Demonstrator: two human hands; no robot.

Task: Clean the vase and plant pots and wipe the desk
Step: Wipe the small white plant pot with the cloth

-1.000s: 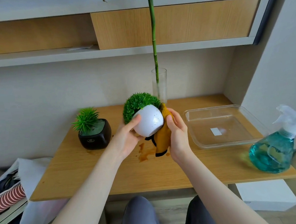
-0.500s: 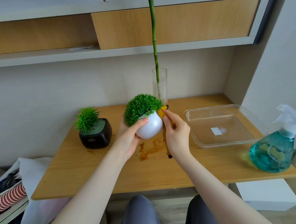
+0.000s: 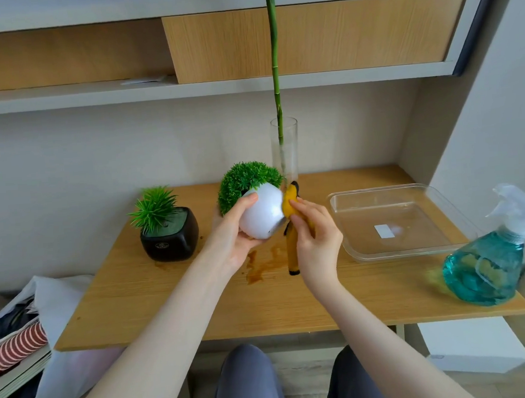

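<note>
While tilted leftward at centre frame above the bench point(image 3: 293, 305), the white pot point(image 3: 264, 215) sits in the left hand's point(image 3: 233, 241) grip; the right hand point(image 3: 315, 241) pinches a yellow cloth point(image 3: 288, 208) against its right side.

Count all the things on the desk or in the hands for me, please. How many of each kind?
Plant pots: 2, white pot and black pot
Glass vase: 1
Yellow cloth: 1
Clear tray: 1
Spray bottle: 1
Total: 6
</note>
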